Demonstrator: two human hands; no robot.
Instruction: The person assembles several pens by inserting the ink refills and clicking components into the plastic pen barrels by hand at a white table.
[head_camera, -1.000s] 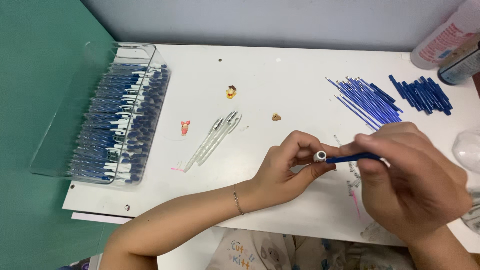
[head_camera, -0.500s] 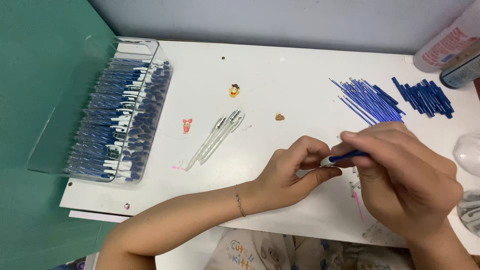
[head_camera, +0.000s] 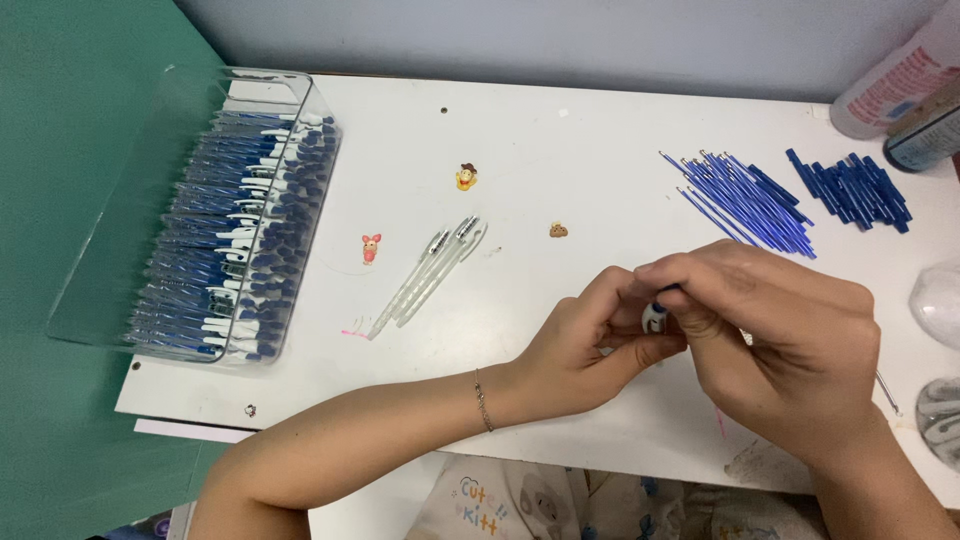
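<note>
White plastic shows between the two hands: a small white pen end with a dark blue bit (head_camera: 655, 317) sits pinched where they meet, over the front part of the tabletop (head_camera: 560, 130). The left hand (head_camera: 590, 350) is curled nearly closed, thumb under and fingertips over the piece, while the right hand (head_camera: 780, 340) folds down over it from the other side, fingers bunched tight on the same pen, so most of it is hidden. From where I stand this looks like the pushing-together step of a pen assembly, with the blue part going into its white end. The next move, I judge, calls for a straight, steady press along the pen's length and a firm pinch from the left so the end does not twist off line.

Well to the left lies a clear tray (head_camera: 300, 110) packed with finished blue and white pens (head_camera: 235, 250). Two clear pen barrels (head_camera: 425, 280) lie near the middle, apart from the hands. Loose blue refills (head_camera: 745, 200) and short blue caps (head_camera: 850, 190) lie in heaps at the far right, with three tiny figurines scattered between.

Compared with a second ago, the blue shaft that stuck out between the hands is now almost wholly covered: the right hand has closed in toward the left, and the open white ring end no longer faces up
</note>
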